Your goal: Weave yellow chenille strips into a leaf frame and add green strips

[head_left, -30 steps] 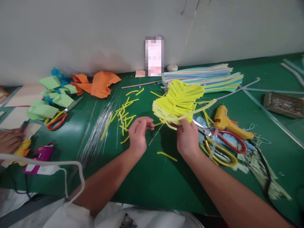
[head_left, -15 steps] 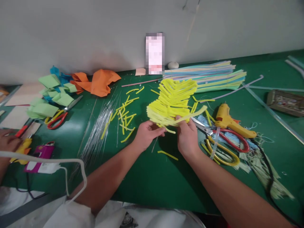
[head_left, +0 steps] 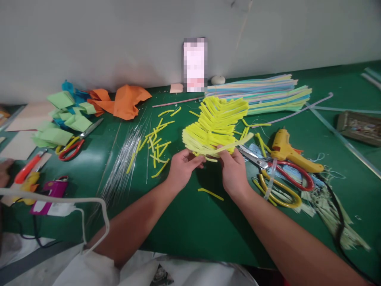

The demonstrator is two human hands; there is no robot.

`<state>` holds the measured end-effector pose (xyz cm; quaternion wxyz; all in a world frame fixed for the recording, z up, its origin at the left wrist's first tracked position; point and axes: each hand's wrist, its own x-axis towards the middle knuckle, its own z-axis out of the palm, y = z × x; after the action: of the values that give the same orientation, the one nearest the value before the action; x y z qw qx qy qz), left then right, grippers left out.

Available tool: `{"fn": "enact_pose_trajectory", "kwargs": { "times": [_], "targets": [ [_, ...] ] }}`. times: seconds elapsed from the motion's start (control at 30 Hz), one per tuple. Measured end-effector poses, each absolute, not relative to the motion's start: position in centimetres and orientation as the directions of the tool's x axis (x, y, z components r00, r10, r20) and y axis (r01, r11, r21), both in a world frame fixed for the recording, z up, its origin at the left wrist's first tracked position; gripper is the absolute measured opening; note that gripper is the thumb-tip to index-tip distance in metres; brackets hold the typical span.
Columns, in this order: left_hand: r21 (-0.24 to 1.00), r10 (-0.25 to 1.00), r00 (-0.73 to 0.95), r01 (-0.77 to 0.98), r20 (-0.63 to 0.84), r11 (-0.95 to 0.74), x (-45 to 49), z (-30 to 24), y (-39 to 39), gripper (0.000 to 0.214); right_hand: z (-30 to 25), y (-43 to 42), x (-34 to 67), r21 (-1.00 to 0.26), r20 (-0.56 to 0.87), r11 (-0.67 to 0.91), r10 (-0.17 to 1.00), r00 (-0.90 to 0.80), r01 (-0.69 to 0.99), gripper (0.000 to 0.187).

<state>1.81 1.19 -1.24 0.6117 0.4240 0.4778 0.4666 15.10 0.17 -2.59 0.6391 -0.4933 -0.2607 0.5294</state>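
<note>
Our hands meet at the lower edge of a yellow leaf shape, close beside each other: the left hand (head_left: 182, 170) pinches beneath its pale end, and the right hand (head_left: 234, 171) grips it with the thumb on top. We hold the leaf shape (head_left: 218, 119) above the middle of the green tabletop (head_left: 190, 226), tilted away from us, its far edge overlapping our view of a bundle of pastel strips (head_left: 276, 101). One pale strip (head_left: 238, 144) juts out across the right hand.

Crowding that hand on the right are large scissors (head_left: 262, 163), their blades pointing at our fingers, with a yellow glue gun (head_left: 281, 145) just beyond the red handle. Frayed fringe (head_left: 342, 222) and a black cord (head_left: 339, 228) lie farther right. On our left, yellow scraps (head_left: 160, 171) lie scattered near the left hand, next to a sheaf of thin wires (head_left: 123, 165). Past those are smaller scissors (head_left: 73, 150), green paper (head_left: 59, 136) and a purple box (head_left: 56, 188). A white cord (head_left: 59, 195) loops near our left forearm, and another person's hand (head_left: 4, 172) shows at the left edge. A phone (head_left: 195, 65) leans against the wall (head_left: 119, 39).
</note>
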Motion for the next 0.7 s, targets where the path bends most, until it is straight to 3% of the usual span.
{"fn": "enact_pose_trajectory", "kwargs": {
  "times": [0.17, 0.27, 0.33, 0.4, 0.5, 0.6, 0.7],
  "targets": [
    [0.975, 0.983, 0.089, -0.136, -0.162, 0.173, 1.8, -1.5, 1.1, 0.035, -2.1, 0.0, 14.9, -0.896, -0.182, -0.042, 0.942, 0.280, -0.442, 0.028],
    [0.995, 0.994, 0.048, 0.030, -0.094, 0.093, 1.4, -1.3, 0.9, 0.033, -1.8, 0.1, 15.0, -0.882, -0.203, -0.041, 0.932, 0.300, -0.470, 0.028],
    [0.980, 0.996, -0.003, 0.181, 0.089, -0.087, 0.9, -1.0, 0.9, 0.036, -1.6, 0.2, 15.1, -0.871, -0.212, -0.027, 0.921, 0.327, -0.490, 0.026],
    [0.889, 0.930, 0.008, 0.291, 0.368, -0.354, 0.5, -0.6, 0.9, 0.032, -1.6, 0.3, 15.1, -0.865, -0.214, -0.014, 0.914, 0.344, -0.501, 0.022],
    [0.674, 0.755, 0.231, 0.344, 0.614, -0.653, 0.1, -0.3, 1.0, 0.011, -1.7, 0.4, 15.2, -0.870, -0.219, -0.025, 0.915, 0.340, -0.492, 0.019],
    [0.580, 0.686, 0.420, 0.368, 0.593, -0.727, 0.1, -0.4, 1.1, 0.014, -2.0, 0.3, 15.2, -0.893, -0.229, -0.063, 0.916, 0.330, -0.446, 0.020],
    [0.546, 0.698, 0.430, 0.435, 0.573, -0.716, 0.3, -0.7, 1.0, 0.009, -2.2, 0.2, 15.1, -0.908, -0.232, -0.098, 0.927, 0.294, -0.407, 0.023]
  ]
}}
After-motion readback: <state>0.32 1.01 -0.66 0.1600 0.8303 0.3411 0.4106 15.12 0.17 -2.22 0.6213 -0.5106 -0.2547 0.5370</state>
